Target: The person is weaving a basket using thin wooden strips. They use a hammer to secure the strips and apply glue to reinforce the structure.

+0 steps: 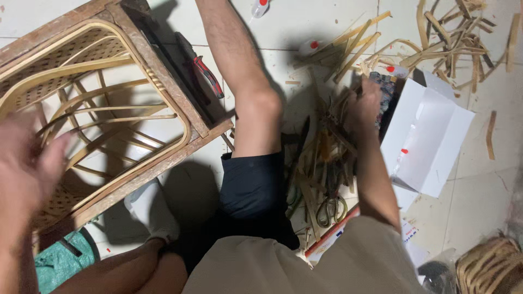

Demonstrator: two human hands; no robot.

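— Where's your right hand?

— My right hand is reaching down into the heap of tools and cane strips on the floor, fingers curled into the pile; what they close on, I cannot tell, the strips hide the fingertips. Scissors lie at the near edge of that heap, just beside my forearm.

— And the left?

— My left hand is blurred, raised at the frame's left edge over the corner of the rattan chair frame; it looks loose and spread, gripping nothing.

— Any room to move?

— Little. My knee sits between the chair and the heap. The white open box touches the pile's right side. Bare tile shows beyond it, then scattered offcuts toward the top right.

— Packages?

— A small bottle with a red cap at the top edge; a red-handled utility knife beside the chair; a flat printed carton with a red border under my elbow
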